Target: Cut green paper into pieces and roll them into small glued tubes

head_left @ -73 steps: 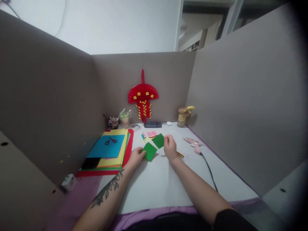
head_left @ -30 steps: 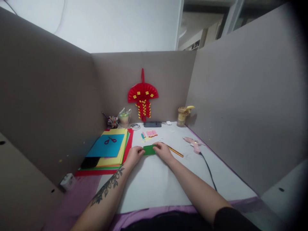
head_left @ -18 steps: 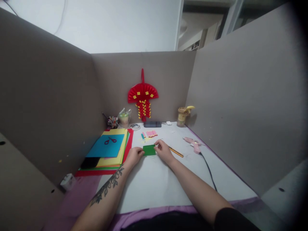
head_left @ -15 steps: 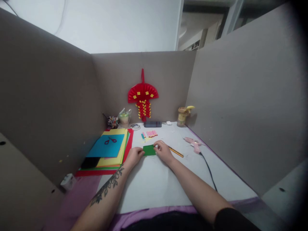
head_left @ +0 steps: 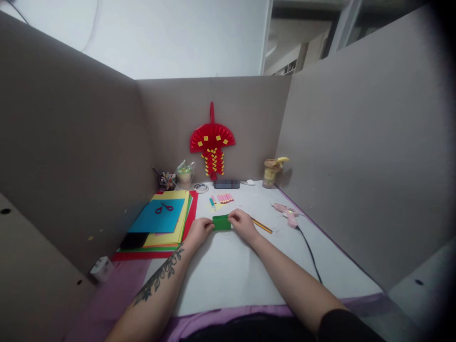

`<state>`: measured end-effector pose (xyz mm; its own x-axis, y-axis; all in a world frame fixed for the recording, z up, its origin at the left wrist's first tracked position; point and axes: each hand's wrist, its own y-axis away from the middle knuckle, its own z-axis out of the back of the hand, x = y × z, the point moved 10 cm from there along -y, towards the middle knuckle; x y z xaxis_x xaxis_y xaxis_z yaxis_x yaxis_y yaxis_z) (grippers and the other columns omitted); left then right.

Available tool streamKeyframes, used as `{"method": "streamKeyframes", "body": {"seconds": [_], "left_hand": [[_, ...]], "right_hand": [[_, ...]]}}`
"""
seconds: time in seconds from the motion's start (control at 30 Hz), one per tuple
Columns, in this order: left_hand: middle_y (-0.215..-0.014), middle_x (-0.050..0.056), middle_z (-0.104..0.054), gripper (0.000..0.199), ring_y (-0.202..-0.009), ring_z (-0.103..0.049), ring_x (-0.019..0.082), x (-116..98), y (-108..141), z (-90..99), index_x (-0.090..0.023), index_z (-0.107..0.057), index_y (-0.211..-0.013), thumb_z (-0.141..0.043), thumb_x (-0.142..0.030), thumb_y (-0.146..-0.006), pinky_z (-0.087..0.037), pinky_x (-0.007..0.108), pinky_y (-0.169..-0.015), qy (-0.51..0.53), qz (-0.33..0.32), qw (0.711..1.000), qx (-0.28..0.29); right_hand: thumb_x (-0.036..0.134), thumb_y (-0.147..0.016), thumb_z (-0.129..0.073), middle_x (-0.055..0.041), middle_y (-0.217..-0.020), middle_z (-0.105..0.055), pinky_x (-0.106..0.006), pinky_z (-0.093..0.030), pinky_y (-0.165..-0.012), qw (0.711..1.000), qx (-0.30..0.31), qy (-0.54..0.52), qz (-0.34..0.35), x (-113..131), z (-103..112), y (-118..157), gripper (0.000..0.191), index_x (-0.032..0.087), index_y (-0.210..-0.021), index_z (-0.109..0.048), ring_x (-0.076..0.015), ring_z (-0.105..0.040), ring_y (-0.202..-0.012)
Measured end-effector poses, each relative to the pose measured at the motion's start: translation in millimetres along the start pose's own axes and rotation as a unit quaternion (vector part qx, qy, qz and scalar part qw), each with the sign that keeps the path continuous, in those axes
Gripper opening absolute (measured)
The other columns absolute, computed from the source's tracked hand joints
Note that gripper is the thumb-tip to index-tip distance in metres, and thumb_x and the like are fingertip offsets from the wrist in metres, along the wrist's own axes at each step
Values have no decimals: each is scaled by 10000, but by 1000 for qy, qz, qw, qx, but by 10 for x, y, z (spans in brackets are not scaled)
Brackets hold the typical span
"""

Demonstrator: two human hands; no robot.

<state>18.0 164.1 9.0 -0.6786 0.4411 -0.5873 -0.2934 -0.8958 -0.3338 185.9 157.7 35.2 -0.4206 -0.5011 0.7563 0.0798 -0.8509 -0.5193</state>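
A small green piece of paper (head_left: 221,223) with a crease along its upper part is stretched between my two hands, just over the white tabletop. My left hand (head_left: 202,230) pinches its left edge, fingers closed. On the opposite side, my right hand (head_left: 243,225) grips the right edge between thumb and fingers. Beyond the paper lie several pink rolled pieces (head_left: 225,198) and a blue one (head_left: 213,203). A yellow-and-black pencil (head_left: 261,225) rests beside my right hand.
Left is a stack of coloured paper (head_left: 167,237) with red-handled scissors (head_left: 164,208) on top. A pink glue gun (head_left: 287,213) with a black cord lies right. Tape rolls (head_left: 201,187) and a lidded cup (head_left: 270,173) stand behind; a red paper ornament (head_left: 213,142) hangs on the partition.
The green paper's upper fold stands slightly more open than before. Both hands keep their hold in nearly the same place.
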Motion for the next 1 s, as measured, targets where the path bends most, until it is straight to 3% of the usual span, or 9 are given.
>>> {"method": "streamKeyframes", "body": {"seconds": [0.27, 0.33, 0.43, 0.5, 0.6, 0.7, 0.77, 0.87, 1.0], "left_hand": [[-565, -8, -529, 219, -577, -466, 129, -57, -5, 70, -159, -560, -587, -485, -288, -747, -306, 225, -550, 36, 21, 999, -1], [-568, -13, -517, 230, -579, -464, 130, -62, -19, 174, -159, -551, -595, -476, -314, -748, -312, 224, -550, 60, 38, 997, -7], [-554, -25, -478, 228, -563, -444, 126, 5, -22, 484, -166, -521, -591, -470, -331, -739, -301, 225, -532, 58, 58, 996, -42], [-542, -30, -445, 206, -553, -430, 125, 167, 11, 750, -175, -484, -580, -452, -310, -732, -282, 226, -508, 40, 85, 993, -72], [-563, -10, -483, 177, -550, -455, 142, 635, 127, 1114, -178, -492, -599, -416, -280, -723, -271, 239, -488, -27, 172, 981, -89], [-623, 46, -579, 214, -623, -541, 201, 1155, 240, 1252, -171, -558, -629, -463, -344, -713, -340, 264, -538, -119, 252, 960, 9], [-803, 105, -643, 322, -767, -586, 255, 1388, 268, 1472, -152, -611, -823, -489, -432, -722, -393, 290, -619, -162, 283, 945, -17], [-1010, 170, -626, 445, -936, -571, 316, 1549, 218, 1750, -140, -582, -1051, -461, -449, -755, -415, 342, -728, -241, 313, 915, -81], [-1130, 237, -548, 485, -1054, -496, 378, 1667, 127, 1793, -95, -586, -1051, -455, -463, -764, -404, 405, -789, -314, 372, 869, -89]], "right_hand": [[214, -674, -554, 18, -625, -552, -248, -387, -585, 985, -3, -154, -84, -303, -36, -17, 51, 174, -696, -575, -126, -493, -591], [238, -663, -574, 17, -626, -556, -246, -384, -568, 975, -18, -196, -100, -360, 0, -38, 86, 172, -718, -583, -121, -485, -574], [269, -648, -591, 25, -593, -540, -238, -370, -528, 958, -63, -250, -122, -434, 116, -64, 114, 176, -710, -570, -110, -462, -534], [279, -634, -600, 41, -548, -505, -228, -345, -494, 950, -85, -270, -134, -470, 174, -68, 121, 183, -684, -545, -101, -434, -498], [288, -619, -606, 60, -504, -452, -219, -300, -456, 947, -84, -277, -141, -484, 172, -66, 137, 188, -656, -519, -88, -385, -457], [290, -618, -607, 65, -495, -435, -218, -283, -452, 950, -67, -270, -141, -475, 112, -54, 146, 187, -652, -509, -84, -366, -451], [288, -624, -606, 62, -508, -440, -221, -288, -462, 954, -51, -259, -138, -460, 66, -46, 146, 185, -658, -508, -85, -371, -462], [282, -633, -598, 54, -541, -458, -227, -310, -488, 962, -30, -237, -128, -424, 18, -36, 135, 184, -664, -510, -92, -392, -490], [264, -649, -576, 45, -578, -479, -233, -346, -535, 971, -10, -210, -115, -363, -15, -12, 103, 184, -672, -516, -104, -430, -540]]}}
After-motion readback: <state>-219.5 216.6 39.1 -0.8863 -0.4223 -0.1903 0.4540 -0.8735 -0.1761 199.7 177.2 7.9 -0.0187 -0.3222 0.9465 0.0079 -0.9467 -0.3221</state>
